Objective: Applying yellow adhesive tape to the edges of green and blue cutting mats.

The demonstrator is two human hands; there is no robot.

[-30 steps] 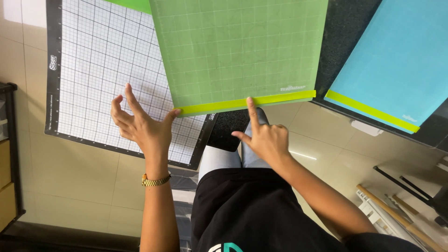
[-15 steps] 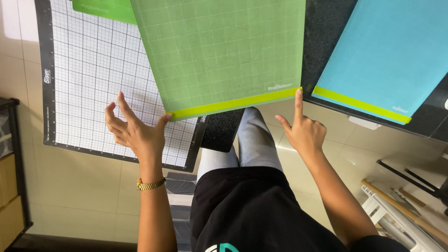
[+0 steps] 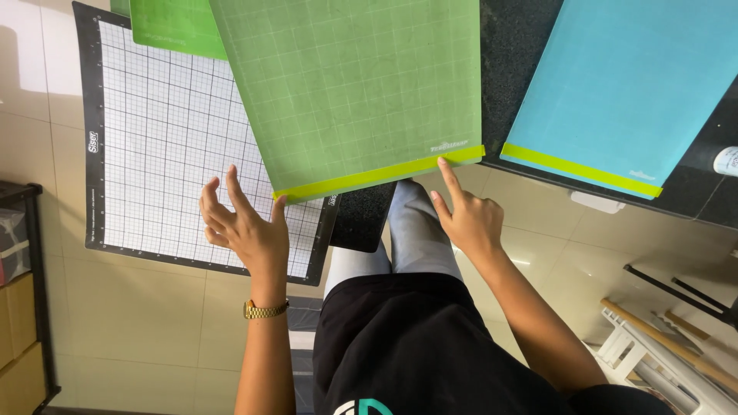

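Note:
A green gridded cutting mat (image 3: 354, 84) lies on the dark counter (image 3: 511, 61), its yellow-green front strip (image 3: 377, 175) hanging over the edge. My left hand (image 3: 244, 227) is spread open at the mat's near left corner, thumb touching the strip, a gold watch on the wrist. My right hand (image 3: 465, 217) points its index finger up onto the strip near the right corner, the other fingers curled. Neither hand holds anything.
A white gridded mat with black border (image 3: 161, 138) lies left, partly under the green one, with another green mat (image 3: 173, 27) behind. A blue mat with a yellow strip (image 3: 623, 84) lies right. Dark shelving (image 3: 23, 292) stands left; white rack and wooden sticks (image 3: 661, 346) lower right.
My right hand has moved along the yellow strip, right then back to the left a little. The left hand stayed at the left corner. The view shifted slightly.

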